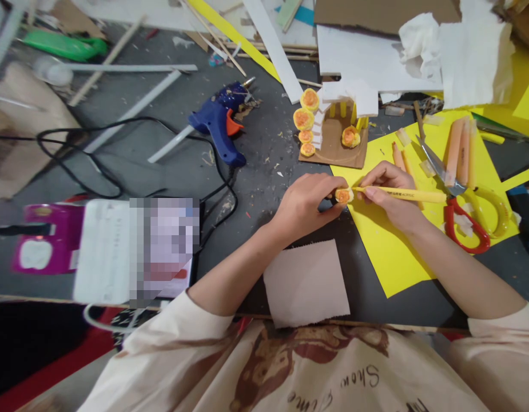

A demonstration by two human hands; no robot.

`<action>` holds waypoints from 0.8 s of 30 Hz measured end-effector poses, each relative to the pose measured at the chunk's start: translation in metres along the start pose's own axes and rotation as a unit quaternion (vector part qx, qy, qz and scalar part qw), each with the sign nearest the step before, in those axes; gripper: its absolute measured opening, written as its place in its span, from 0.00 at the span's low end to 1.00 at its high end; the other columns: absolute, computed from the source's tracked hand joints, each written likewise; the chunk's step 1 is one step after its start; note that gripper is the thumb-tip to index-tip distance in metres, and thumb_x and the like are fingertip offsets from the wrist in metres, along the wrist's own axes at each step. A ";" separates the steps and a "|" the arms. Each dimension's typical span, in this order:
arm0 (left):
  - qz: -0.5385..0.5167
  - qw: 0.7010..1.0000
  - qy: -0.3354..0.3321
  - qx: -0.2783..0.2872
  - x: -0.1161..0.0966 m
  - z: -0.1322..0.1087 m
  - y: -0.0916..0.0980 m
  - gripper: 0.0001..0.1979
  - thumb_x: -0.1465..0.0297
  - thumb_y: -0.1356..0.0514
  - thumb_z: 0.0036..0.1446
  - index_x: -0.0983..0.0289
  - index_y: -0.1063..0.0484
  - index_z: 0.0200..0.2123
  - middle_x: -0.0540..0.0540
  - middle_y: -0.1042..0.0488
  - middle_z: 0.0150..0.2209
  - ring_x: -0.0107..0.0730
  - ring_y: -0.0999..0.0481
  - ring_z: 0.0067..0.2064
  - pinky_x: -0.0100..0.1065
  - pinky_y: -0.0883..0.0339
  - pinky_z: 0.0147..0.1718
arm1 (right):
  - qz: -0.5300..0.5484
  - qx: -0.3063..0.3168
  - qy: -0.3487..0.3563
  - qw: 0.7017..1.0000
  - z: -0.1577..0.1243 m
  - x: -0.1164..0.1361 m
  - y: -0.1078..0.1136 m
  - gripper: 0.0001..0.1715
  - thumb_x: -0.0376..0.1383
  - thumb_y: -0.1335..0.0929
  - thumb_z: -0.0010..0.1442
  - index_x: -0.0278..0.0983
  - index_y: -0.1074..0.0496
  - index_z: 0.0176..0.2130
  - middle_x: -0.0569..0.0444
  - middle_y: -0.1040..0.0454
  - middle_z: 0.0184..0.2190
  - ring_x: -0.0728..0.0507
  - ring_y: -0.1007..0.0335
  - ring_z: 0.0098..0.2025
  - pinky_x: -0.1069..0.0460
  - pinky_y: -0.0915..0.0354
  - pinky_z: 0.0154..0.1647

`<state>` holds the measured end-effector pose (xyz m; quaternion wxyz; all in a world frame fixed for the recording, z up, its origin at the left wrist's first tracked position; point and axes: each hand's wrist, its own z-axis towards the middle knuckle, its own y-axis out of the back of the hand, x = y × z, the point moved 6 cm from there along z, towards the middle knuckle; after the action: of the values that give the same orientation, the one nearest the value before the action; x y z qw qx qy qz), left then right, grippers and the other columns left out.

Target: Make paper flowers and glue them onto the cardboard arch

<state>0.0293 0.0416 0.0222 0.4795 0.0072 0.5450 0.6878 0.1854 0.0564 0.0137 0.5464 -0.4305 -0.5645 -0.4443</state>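
My left hand [306, 205] pinches a small orange-and-white paper flower [343, 196] just above the dark table. My right hand [390, 193] grips a yellow acrylic marker [401, 194] like a pen, its tip touching the flower. Both hands sit at the left edge of a yellow paper sheet [397, 252]. Beyond them stands a small cardboard model [333, 134] with white steps, yellow posts and several similar orange flowers along its left side.
Red-and-yellow scissors [465, 209] and peach-coloured markers [457, 149] lie on the yellow sheet. A blue glue gun [219, 120] with a black cord lies to the left. A white paper square [306, 283] lies near me. Sticks, foam strips and tissue crowd the far edge.
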 end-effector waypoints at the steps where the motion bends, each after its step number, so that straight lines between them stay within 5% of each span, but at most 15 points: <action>1: -0.001 1.000 0.001 0.002 0.000 0.000 0.000 0.07 0.72 0.43 0.60 0.62 0.31 0.42 0.51 0.24 0.34 0.30 0.26 0.35 0.31 0.37 0.36 | -0.002 0.003 0.002 1.000 0.000 0.000 0.000 0.10 0.41 0.27 0.54 0.38 0.30 0.29 0.59 0.28 0.25 0.52 0.35 0.25 0.55 0.39 0.27; 8: -0.004 1.000 -0.013 -0.025 -0.001 0.000 0.002 0.07 0.73 0.43 0.59 0.63 0.32 0.42 0.50 0.24 0.34 0.30 0.27 0.34 0.31 0.38 0.35 | -0.011 -0.013 0.002 1.000 0.001 0.002 0.000 0.10 0.38 0.27 0.53 0.38 0.31 0.27 0.59 0.29 0.24 0.52 0.37 0.24 0.55 0.42 0.26; 24: 0.001 1.000 0.019 0.013 0.003 0.000 -0.002 0.08 0.71 0.43 0.59 0.62 0.30 0.43 0.51 0.23 0.34 0.31 0.26 0.35 0.32 0.37 0.36 | -0.029 -0.011 -0.020 0.999 0.001 0.002 -0.001 0.12 0.40 0.27 0.50 0.39 0.32 0.25 0.59 0.30 0.22 0.51 0.38 0.24 0.55 0.42 0.25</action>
<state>0.0292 0.0432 0.0189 0.4683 0.0006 0.5628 0.6811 0.1842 0.0570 0.0161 0.5174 -0.4290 -0.5821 -0.4576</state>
